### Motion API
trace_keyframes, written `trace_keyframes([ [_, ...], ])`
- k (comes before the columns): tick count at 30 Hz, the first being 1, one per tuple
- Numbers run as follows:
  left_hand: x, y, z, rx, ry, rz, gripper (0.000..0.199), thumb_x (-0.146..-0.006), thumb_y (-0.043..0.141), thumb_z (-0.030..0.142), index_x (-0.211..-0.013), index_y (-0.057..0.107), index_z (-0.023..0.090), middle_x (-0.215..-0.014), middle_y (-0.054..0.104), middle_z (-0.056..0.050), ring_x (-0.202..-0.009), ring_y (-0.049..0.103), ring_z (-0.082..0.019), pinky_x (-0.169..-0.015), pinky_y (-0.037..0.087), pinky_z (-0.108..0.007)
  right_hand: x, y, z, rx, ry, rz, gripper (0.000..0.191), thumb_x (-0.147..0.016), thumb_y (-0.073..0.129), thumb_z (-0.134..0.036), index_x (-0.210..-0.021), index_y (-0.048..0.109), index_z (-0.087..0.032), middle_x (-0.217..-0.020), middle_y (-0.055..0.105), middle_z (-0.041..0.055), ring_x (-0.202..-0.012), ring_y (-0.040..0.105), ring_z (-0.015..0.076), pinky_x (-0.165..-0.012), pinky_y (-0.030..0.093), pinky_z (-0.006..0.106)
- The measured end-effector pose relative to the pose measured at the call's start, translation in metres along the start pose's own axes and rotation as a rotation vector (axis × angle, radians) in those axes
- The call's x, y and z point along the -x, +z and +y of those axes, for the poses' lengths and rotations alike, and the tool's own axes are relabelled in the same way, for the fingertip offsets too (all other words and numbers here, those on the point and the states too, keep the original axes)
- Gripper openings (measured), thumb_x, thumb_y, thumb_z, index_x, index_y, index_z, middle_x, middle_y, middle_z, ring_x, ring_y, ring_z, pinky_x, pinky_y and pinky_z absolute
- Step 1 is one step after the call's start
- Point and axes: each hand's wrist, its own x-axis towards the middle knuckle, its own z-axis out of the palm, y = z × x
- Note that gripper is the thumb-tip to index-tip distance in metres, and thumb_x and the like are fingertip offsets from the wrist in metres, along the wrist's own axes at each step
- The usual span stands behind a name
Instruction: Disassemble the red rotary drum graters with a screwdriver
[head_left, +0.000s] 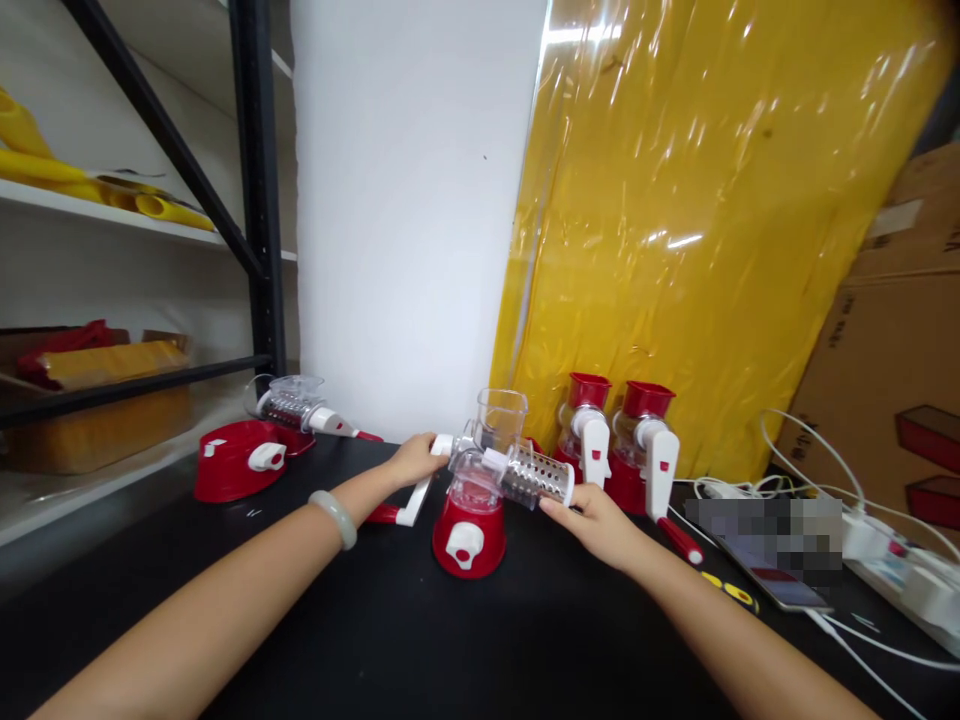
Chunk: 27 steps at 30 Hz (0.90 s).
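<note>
A rotary grater stands in the middle of the black table, with a red base point(487, 550), a white knob point(464, 545) on its front and a clear plastic hopper point(504, 415) on top. My left hand point(415, 460) is closed on the upper end of a white crank handle point(418, 497), whose red grip points down to the left. My right hand point(596, 522) pinches the white-rimmed outer end of a perforated metal grating drum point(536, 474). The drum lies sideways in front of the clear body. Whether it touches the body or the crank, I cannot tell.
Another red grater point(238, 460) lies apart on the left. Two graters with red pushers point(590, 389) stand behind my right hand. At the right are a phone point(780, 575), white cables, a power strip point(911, 580) and a cardboard box point(892, 340). A black-framed shelf point(259, 180) borders the left.
</note>
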Motion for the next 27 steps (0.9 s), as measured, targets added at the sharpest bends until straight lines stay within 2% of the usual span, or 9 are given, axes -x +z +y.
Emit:
trace_keyframes([
  [3, -0.008, 0.003, -0.004, -0.177, -0.002, 0.015, 0.025, -0.090, 0.064, 0.034, -0.103, 0.064, 0.013, -0.107, 0.067, -0.007, -0.100, 0.064, -0.022, -0.088, 0.053, -0.043, 0.008, -0.025, -0.008, 0.080, 0.062, 0.021, 0.053, -0.092, 0.049, -0.056, -0.055, 0.050, -0.019, -0.051, 0.045, -0.0033, -0.050, 0.039, 0.0106, -0.048, 0.031, 0.024],
  [5, -0.009, 0.005, -0.007, -0.268, -0.006, 0.028, 0.027, -0.092, 0.062, 0.037, -0.107, 0.064, 0.014, -0.111, 0.066, -0.007, -0.102, 0.064, -0.022, -0.090, 0.052, -0.044, 0.009, -0.048, -0.016, 0.103, 0.092, 0.070, 0.049, -0.091, 0.050, -0.055, -0.058, 0.057, -0.018, -0.053, 0.051, -0.0020, -0.051, 0.045, 0.0124, -0.050, 0.035, 0.025],
  [7, -0.008, 0.006, -0.010, -0.338, -0.004, 0.042, 0.028, -0.091, 0.062, 0.037, -0.106, 0.064, 0.014, -0.111, 0.067, -0.008, -0.102, 0.064, -0.022, -0.091, 0.051, -0.044, 0.003, -0.071, -0.025, 0.121, 0.089, 0.134, 0.044, -0.092, 0.049, -0.052, -0.069, 0.067, -0.018, -0.064, 0.063, 0.0015, -0.060, 0.055, 0.0165, -0.057, 0.042, 0.027],
  [10, -0.006, 0.006, -0.014, -0.415, 0.004, 0.066, 0.024, -0.086, 0.066, 0.035, -0.097, 0.067, 0.014, -0.106, 0.071, -0.011, -0.104, 0.066, -0.026, -0.090, 0.049, -0.039, -0.019, -0.095, -0.036, 0.295, 0.094, 0.243, 0.043, -0.092, 0.048, -0.050, -0.072, 0.068, -0.017, -0.068, 0.067, 0.0033, -0.063, 0.058, 0.0183, -0.058, 0.041, 0.027],
  [12, -0.005, 0.005, -0.017, -0.449, 0.010, 0.081, 0.020, -0.082, 0.067, 0.033, -0.092, 0.069, 0.015, -0.103, 0.073, -0.013, -0.107, 0.066, -0.029, -0.088, 0.048, -0.034, -0.043, -0.099, -0.041, 0.430, 0.112, 0.255, 0.041, -0.094, 0.045, -0.045, -0.075, 0.069, -0.016, -0.071, 0.068, 0.0038, -0.064, 0.059, 0.0175, -0.059, 0.040, 0.026],
  [16, -0.005, 0.003, -0.022, -0.490, 0.035, 0.091, 0.020, -0.078, 0.066, 0.029, -0.093, 0.070, 0.016, -0.104, 0.074, -0.015, -0.106, 0.067, -0.031, -0.085, 0.048, -0.031, -0.100, -0.082, -0.045, 0.556, 0.118, 0.174, 0.036, -0.093, 0.052, -0.041, -0.076, 0.069, -0.016, -0.075, 0.068, 0.0047, -0.069, 0.059, 0.0165, -0.061, 0.037, 0.025],
  [20, -0.001, 0.000, -0.029, -0.517, 0.058, 0.100, 0.036, -0.074, 0.069, 0.028, -0.108, 0.068, 0.016, -0.109, 0.073, -0.015, -0.108, 0.067, -0.030, -0.087, 0.048, -0.031, -0.148, -0.051, -0.037, 0.588, 0.116, 0.028, 0.032, -0.093, 0.057, -0.038, -0.075, 0.069, -0.015, -0.075, 0.069, 0.0052, -0.070, 0.059, 0.0156, -0.061, 0.037, 0.024],
  [23, 0.003, -0.002, -0.032, -0.540, 0.054, 0.107, 0.043, -0.074, 0.070, 0.032, -0.113, 0.066, 0.015, -0.110, 0.073, -0.015, -0.106, 0.067, -0.030, -0.085, 0.049, -0.030, -0.171, -0.026, -0.024, 0.578, 0.113, -0.095, 0.028, -0.092, 0.060, -0.037, -0.083, 0.070, -0.013, -0.081, 0.070, 0.0051, -0.076, 0.062, 0.0152, -0.068, 0.043, 0.023],
  [27, 0.006, -0.003, -0.031, -0.572, 0.047, 0.121, 0.041, -0.077, 0.067, 0.030, -0.115, 0.065, 0.016, -0.106, 0.073, -0.015, -0.104, 0.068, -0.030, -0.083, 0.048, -0.031, -0.186, 0.003, -0.005, 0.550, 0.109, -0.204, 0.028, -0.094, 0.059, -0.038, -0.110, 0.064, -0.015, -0.109, 0.066, 0.0065, -0.092, 0.064, 0.0190, -0.081, 0.054, 0.037],
])
